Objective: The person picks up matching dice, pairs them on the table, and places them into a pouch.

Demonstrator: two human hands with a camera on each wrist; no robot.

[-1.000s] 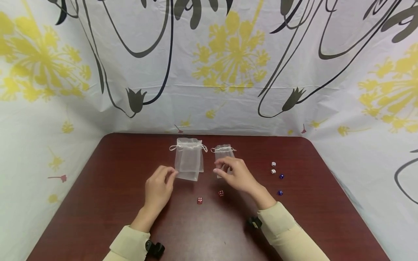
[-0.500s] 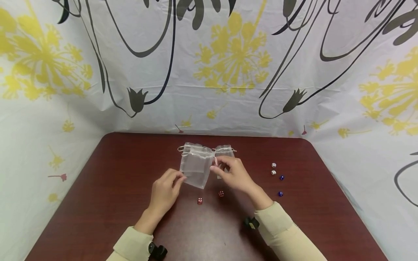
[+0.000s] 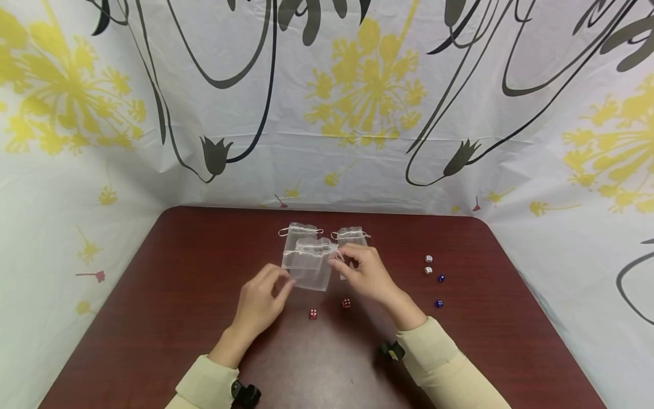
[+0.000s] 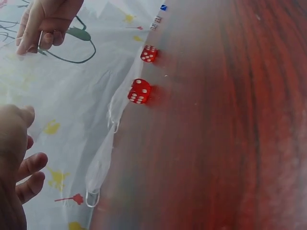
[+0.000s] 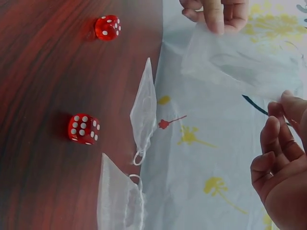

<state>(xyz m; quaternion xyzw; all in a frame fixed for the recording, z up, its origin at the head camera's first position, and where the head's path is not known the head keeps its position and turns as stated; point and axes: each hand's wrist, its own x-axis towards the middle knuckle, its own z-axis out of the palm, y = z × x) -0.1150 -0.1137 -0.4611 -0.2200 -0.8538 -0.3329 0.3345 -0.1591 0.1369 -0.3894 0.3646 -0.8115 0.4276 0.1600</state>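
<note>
A small sheer white drawstring pouch (image 3: 313, 272) is held above the table between both hands. My right hand (image 3: 365, 272) pinches its drawstring end at the upper right. At its lower left corner, my left hand (image 3: 261, 295) has thumb and forefinger on the fabric. The right wrist view shows the left thumb (image 5: 216, 21) lying against the pouch (image 5: 235, 67). Behind it a second sheer pouch (image 3: 296, 232) lies on the table, partly covered. A third, smaller pouch (image 3: 352, 234) lies to the right, partly hidden by the right hand.
Two red dice (image 3: 313, 314) (image 3: 346, 303) lie on the dark red table (image 3: 194, 272) in front of the hands. Farther right are two white dice (image 3: 428, 270) and two blue dice (image 3: 439, 304). A patterned cloth (image 3: 286, 113) hangs behind the table.
The left hand has brought a pouch from the left pile rightward and toward me, and the right hand has taken hold of its drawstring end. The pouch's top has since tipped lower.
</note>
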